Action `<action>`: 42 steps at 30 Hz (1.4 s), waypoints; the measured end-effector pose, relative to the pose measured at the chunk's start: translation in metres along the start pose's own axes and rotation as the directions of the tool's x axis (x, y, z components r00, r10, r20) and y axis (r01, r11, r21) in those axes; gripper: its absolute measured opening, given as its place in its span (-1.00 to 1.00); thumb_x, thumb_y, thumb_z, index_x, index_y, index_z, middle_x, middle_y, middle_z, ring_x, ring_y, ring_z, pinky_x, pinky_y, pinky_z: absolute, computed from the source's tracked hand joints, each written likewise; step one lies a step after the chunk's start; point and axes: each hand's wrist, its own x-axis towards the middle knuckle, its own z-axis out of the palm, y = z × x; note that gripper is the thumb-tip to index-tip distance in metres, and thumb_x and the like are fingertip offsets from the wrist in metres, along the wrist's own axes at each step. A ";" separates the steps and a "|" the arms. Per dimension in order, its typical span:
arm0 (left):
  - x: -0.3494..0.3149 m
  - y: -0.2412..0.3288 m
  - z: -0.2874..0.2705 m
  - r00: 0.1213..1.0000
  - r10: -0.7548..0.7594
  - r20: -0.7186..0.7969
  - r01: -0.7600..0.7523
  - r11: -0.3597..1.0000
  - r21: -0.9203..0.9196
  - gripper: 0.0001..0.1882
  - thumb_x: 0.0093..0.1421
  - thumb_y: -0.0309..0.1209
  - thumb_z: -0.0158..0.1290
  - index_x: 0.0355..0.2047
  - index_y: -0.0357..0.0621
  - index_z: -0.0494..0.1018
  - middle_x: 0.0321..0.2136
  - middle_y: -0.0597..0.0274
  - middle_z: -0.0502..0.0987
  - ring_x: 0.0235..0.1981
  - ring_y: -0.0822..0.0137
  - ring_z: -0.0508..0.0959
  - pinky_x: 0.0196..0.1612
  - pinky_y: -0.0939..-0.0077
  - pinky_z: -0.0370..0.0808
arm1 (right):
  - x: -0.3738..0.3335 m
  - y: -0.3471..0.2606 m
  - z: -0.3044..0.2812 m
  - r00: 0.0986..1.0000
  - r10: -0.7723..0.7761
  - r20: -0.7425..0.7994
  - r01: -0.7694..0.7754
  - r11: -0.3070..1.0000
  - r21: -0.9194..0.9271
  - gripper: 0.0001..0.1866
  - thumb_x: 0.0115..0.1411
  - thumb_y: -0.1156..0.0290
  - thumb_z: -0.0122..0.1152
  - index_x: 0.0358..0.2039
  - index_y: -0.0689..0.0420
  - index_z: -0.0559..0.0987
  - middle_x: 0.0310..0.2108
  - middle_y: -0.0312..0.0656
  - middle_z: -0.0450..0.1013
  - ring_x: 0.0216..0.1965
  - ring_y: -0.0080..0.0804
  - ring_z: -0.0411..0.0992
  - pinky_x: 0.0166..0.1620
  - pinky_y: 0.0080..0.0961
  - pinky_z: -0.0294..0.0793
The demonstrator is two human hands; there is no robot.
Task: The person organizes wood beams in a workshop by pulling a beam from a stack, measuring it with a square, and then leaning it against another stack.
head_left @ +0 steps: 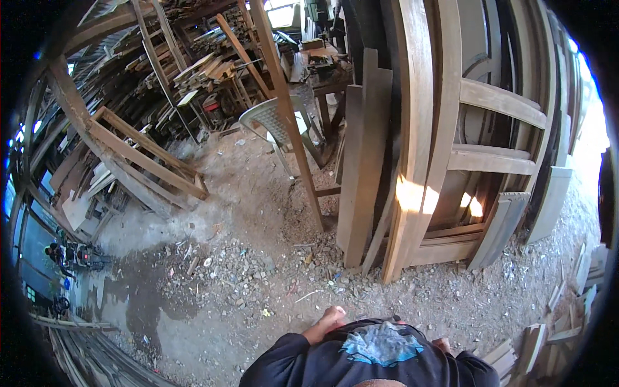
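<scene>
My left hand (332, 317) is in front of my waist, left of the dark shirt (322, 355) with a grey and blue print. Its fingers look curled in; whether anything is inside them is hidden. At the right side of the shirt only a small part of my right hand (443, 344) shows, and its fingers are out of sight. Beyond both hands is ground littered with chips. The nearest large thing ahead is a wooden door frame (445, 155) with crossbars, standing upright and apart from my hands.
Wooden boards (366, 161) lean beside the frame. A pale plastic chair (274, 119) stands behind a slanted post (287, 103). Timber stacks (213, 68) fill the back left. A motorcycle (84, 256) is at far left; long strips (84, 355) lie lower left, and offcuts (532, 348) lower right.
</scene>
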 end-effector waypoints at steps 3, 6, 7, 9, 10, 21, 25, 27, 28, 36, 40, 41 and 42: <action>0.000 -0.031 -0.032 0.989 0.147 -0.012 -0.146 0.987 0.073 -0.76 0.07 -0.19 0.08 -0.32 0.06 0.64 -0.36 0.13 0.65 -0.33 0.17 0.65 -0.22 0.31 0.55 | 0.053 -0.060 0.001 0.982 0.027 0.189 0.030 0.956 -0.293 -0.68 0.10 -0.01 0.18 -0.46 -0.03 0.65 -0.55 -0.31 0.55 -0.38 -0.27 0.55 -0.40 -0.24 0.43; -0.003 -0.037 -0.064 0.868 0.496 0.022 -0.497 0.867 0.030 -0.73 0.06 -0.16 0.07 -0.30 0.03 0.62 -0.37 0.10 0.64 -0.31 0.13 0.64 -0.20 0.27 0.55 | 0.157 -0.088 0.016 0.967 0.118 0.226 -0.055 0.962 -0.267 -0.67 0.10 0.00 0.21 -0.37 -0.02 0.66 -0.47 -0.19 0.59 -0.33 -0.27 0.58 -0.34 -0.24 0.51; -0.012 -0.054 -0.082 0.902 0.431 0.012 -0.429 0.896 0.116 -0.71 0.06 -0.16 0.06 -0.31 -0.01 0.61 -0.37 0.08 0.64 -0.30 0.09 0.64 -0.19 0.23 0.54 | 0.196 -0.137 0.000 0.959 0.130 0.251 -0.093 0.984 -0.152 -0.72 0.12 0.08 0.15 -0.35 -0.02 0.67 -0.42 -0.15 0.59 -0.33 -0.22 0.58 -0.33 -0.23 0.52; -0.026 -0.089 -0.102 0.947 0.320 -0.024 -0.309 0.930 0.199 -0.70 0.06 -0.17 0.04 -0.34 -0.08 0.60 -0.35 0.02 0.63 -0.27 0.00 0.62 -0.18 0.16 0.54 | 0.256 -0.210 -0.040 0.986 -0.143 0.085 0.153 0.980 -0.130 -0.78 0.07 0.22 0.08 -0.46 0.01 0.65 -0.31 -0.12 0.59 -0.25 -0.10 0.56 -0.25 -0.24 0.54; -0.039 -0.126 -0.112 0.971 0.227 -0.069 -0.209 0.956 0.204 -0.70 0.07 -0.18 0.03 -0.36 -0.12 0.59 -0.33 -0.03 0.62 -0.26 -0.05 0.61 -0.17 0.13 0.53 | 0.282 -0.266 -0.072 0.979 -0.179 0.095 0.177 0.984 0.034 -0.76 0.10 0.25 0.04 -0.44 0.09 0.62 -0.31 -0.05 0.57 -0.23 -0.03 0.55 -0.22 -0.15 0.53; -0.161 -0.347 -0.157 0.983 -0.026 -0.182 -0.025 0.963 -0.269 -0.63 0.09 -0.08 0.11 -0.54 -0.17 0.58 -0.57 0.02 0.59 -0.56 0.10 0.59 -0.41 0.24 0.53 | 0.358 -0.497 -0.139 0.944 0.032 0.328 -0.264 0.671 0.693 -0.67 0.13 0.14 0.08 -0.53 0.11 0.65 -0.58 -0.17 0.55 -0.48 -0.31 0.53 -0.42 -0.28 0.49; -0.144 -0.333 -0.154 0.960 -0.239 -0.145 0.191 0.939 -0.286 -0.54 0.07 0.02 0.11 -0.60 -0.16 0.59 -0.61 0.00 0.57 -0.54 0.14 0.61 -0.37 0.23 0.51 | 0.379 -0.531 -0.149 0.935 0.108 0.338 -0.320 0.667 0.672 -0.65 0.17 0.13 0.07 -0.53 0.09 0.66 -0.56 -0.17 0.56 -0.47 -0.30 0.54 -0.39 -0.28 0.51; -0.122 -0.345 -0.148 0.944 -0.166 -0.286 0.129 0.981 -0.146 -0.46 0.01 0.02 0.18 -0.27 -0.27 0.56 -0.26 -0.14 0.59 -0.20 0.02 0.60 -0.14 0.16 0.51 | 0.385 -0.589 -0.199 0.932 0.105 0.348 -0.305 0.748 0.589 -0.65 0.21 0.17 0.02 -0.48 0.08 0.68 -0.48 -0.16 0.59 -0.43 -0.28 0.55 -0.33 -0.29 0.54; -0.110 -0.317 -0.148 0.929 -0.122 -0.351 0.031 0.967 -0.254 -0.36 -0.01 0.03 0.21 -0.13 -0.29 0.48 -0.18 -0.16 0.54 -0.13 -0.04 0.56 -0.08 0.13 0.49 | 0.394 -0.589 -0.211 0.927 0.157 0.340 -0.328 0.779 0.535 -0.65 0.23 0.18 -0.01 -0.46 0.08 0.68 -0.45 -0.15 0.60 -0.41 -0.27 0.56 -0.30 -0.30 0.55; -0.016 -0.113 -0.295 0.667 0.584 -0.463 -0.502 0.811 0.299 -0.05 -0.15 0.10 0.25 0.16 -0.23 0.26 0.03 -0.15 0.37 0.01 -0.23 0.37 0.10 -0.03 0.29 | 0.519 -0.640 -0.239 0.830 -0.296 0.473 -0.477 0.062 0.877 -0.60 0.31 0.19 -0.04 -0.17 0.29 0.57 -0.38 -0.09 0.59 -0.46 -0.34 0.55 -0.43 -0.40 0.53; 0.017 -0.108 -0.366 0.697 0.655 -0.292 -0.587 0.755 0.292 -0.20 -0.18 -0.14 0.17 0.15 -0.07 0.30 -0.17 0.02 0.52 -0.14 -0.06 0.48 -0.09 -0.02 0.31 | 0.572 -0.668 -0.287 0.831 -0.397 0.390 -0.338 0.198 0.920 -0.63 0.31 0.21 -0.03 -0.20 0.29 0.56 -0.35 -0.04 0.58 -0.49 -0.36 0.53 -0.42 -0.43 0.52; 0.033 -0.106 -0.373 0.633 0.668 -0.390 -0.609 0.741 0.282 -0.41 -0.14 -0.15 0.16 -0.06 -0.09 0.42 -0.30 0.02 0.54 -0.23 -0.08 0.50 -0.18 -0.02 0.31 | 0.590 -0.665 -0.289 0.821 -0.373 0.432 -0.379 0.210 0.901 -0.66 0.28 0.23 -0.01 -0.24 0.26 0.59 -0.37 -0.08 0.58 -0.53 -0.42 0.49 -0.44 -0.48 0.49; 0.043 -0.101 -0.380 0.643 0.644 -0.415 -0.584 0.763 0.277 -0.41 -0.14 -0.15 0.16 -0.06 -0.09 0.42 -0.30 0.02 0.54 -0.23 -0.08 0.50 -0.18 -0.02 0.31 | 0.607 -0.658 -0.291 0.837 -0.390 0.384 -0.243 0.364 0.899 -0.67 0.27 0.24 0.01 -0.25 0.24 0.60 -0.40 -0.12 0.57 -0.54 -0.45 0.47 -0.45 -0.51 0.48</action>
